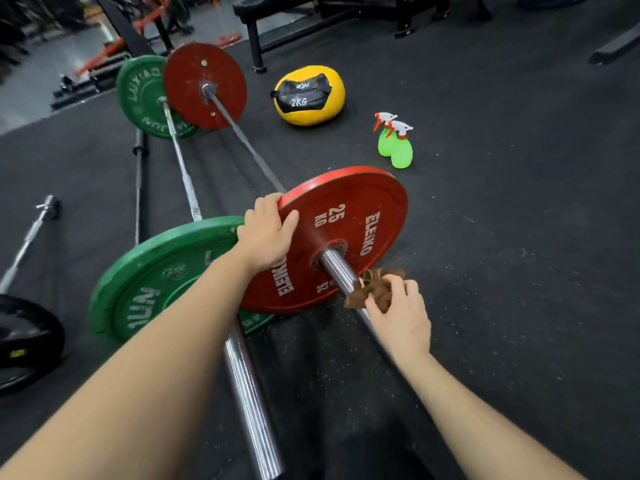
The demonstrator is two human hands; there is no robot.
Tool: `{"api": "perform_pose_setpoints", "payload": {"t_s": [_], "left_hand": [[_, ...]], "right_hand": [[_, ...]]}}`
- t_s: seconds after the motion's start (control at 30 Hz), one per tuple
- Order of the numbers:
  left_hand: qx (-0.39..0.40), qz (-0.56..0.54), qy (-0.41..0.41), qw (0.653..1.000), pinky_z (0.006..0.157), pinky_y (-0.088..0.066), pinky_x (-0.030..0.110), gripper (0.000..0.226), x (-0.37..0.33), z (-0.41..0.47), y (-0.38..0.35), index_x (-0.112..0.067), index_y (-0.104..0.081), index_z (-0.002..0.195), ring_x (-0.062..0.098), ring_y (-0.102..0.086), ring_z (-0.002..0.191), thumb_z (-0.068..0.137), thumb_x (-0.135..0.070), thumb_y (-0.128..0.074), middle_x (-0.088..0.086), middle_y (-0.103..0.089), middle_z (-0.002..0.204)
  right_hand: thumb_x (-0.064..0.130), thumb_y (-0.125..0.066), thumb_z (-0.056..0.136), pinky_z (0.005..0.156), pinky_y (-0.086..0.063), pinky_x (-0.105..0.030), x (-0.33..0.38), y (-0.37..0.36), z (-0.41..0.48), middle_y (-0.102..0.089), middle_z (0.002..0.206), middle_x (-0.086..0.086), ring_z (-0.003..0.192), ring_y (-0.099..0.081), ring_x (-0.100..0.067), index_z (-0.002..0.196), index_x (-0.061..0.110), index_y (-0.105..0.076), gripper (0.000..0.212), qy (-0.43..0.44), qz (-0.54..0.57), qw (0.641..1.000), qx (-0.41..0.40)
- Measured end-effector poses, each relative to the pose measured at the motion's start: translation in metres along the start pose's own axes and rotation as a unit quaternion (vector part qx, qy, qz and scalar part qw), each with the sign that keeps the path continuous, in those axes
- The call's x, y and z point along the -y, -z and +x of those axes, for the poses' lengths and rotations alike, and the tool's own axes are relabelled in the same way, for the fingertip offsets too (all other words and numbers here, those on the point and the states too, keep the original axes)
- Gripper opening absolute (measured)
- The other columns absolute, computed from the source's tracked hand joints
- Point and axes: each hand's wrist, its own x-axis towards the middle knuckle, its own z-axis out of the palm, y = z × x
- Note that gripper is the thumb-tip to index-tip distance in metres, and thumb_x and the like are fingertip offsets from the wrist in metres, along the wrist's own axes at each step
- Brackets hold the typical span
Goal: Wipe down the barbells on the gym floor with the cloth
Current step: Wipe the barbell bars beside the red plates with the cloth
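On the gym floor, black rubber: two loaded barbells lie side by side, running away from the camera. Red-plated barbell on the right, green-plated barbell just beside it on the left. Near red plate, marked 25 KG, stands on edge. Near green plate stands next to it on the left, partly hidden behind it. Bare bars lie further left. Yellow medicine ball sits beyond, apart from the bars.

Chrome sleeve of the red-plated barbell projects toward the camera. Left grip: fingers curled over the rim of the near red plate, thumb on its face, grasping it. Right grip: pinching the brown cloth, which is bunched and pressed to the sleeve near the plate. Two green spray bottles stand upright to the right, close together.

Judgement: sleeve wipe under way; shafts and the green-plated barbell probably remain.

Risks:
- Plates are round, so the bar can roll. A hard drag of the cloth with a slack left grip could roll it left and trap fingers between the red and green plates.
- Rolling right could topple the bottles.
- Cloth is bunched small: the sleeve's underside may be missed, and bare fingertips may smear the metal.
- Cloth could snag at the plate hub.
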Motion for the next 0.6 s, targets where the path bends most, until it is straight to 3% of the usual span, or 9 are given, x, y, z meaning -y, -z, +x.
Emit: {"api": "perform_pose_setpoints", "payload": {"t_s": [0.3,0.37,0.5,0.6], "left_hand": [[0.025,0.028,-0.027,0.999,0.109,-0.033,0.057,0.048,0.001,-0.002,0.006,-0.016,-0.033,0.149,0.037,-0.04,0.129,0.106,-0.034,-0.045,0.012,-0.038,0.144],[0.023,0.034,-0.038,0.998,0.108,-0.034,0.059,0.049,0.002,-0.001,0.005,-0.015,-0.031,0.15,0.037,-0.041,0.128,0.105,-0.027,-0.049,0.013,-0.038,0.144],[0.041,0.05,-0.044,0.997,0.108,-0.034,0.059,0.059,0.006,0.0,0.007,-0.015,-0.025,0.153,0.037,-0.037,0.129,0.101,-0.016,-0.053,0.013,-0.034,0.147],[0.068,0.049,-0.045,0.996,0.109,-0.032,0.058,0.065,0.01,0.002,0.011,-0.017,-0.021,0.155,0.035,-0.034,0.133,0.1,-0.016,-0.056,0.011,-0.03,0.149]], "right_hand": [[0.042,-0.069,0.091,0.091,-0.051,-0.039,-0.003,0.003,0.003,-0.043,0.148,0.008,0.122,-0.052,-0.017,0.128,0.024,-0.055,0.044,0.049,0.039,0.998,-0.001],[0.04,-0.067,0.091,0.093,-0.049,-0.04,-0.005,0.007,0.002,-0.048,0.144,0.01,0.123,-0.052,-0.017,0.128,0.025,-0.053,0.042,0.038,0.087,0.995,-0.005],[0.034,-0.07,0.089,0.084,-0.047,-0.035,0.002,0.011,0.004,-0.058,0.116,0.01,0.111,-0.059,-0.02,0.12,0.029,-0.051,0.037,-0.006,0.118,0.993,-0.024],[0.036,-0.071,0.09,0.081,-0.046,-0.032,0.026,0.015,0.022,-0.061,0.117,0.008,0.106,-0.062,-0.02,0.13,0.03,-0.046,0.048,-0.041,0.126,0.991,-0.011]]}}
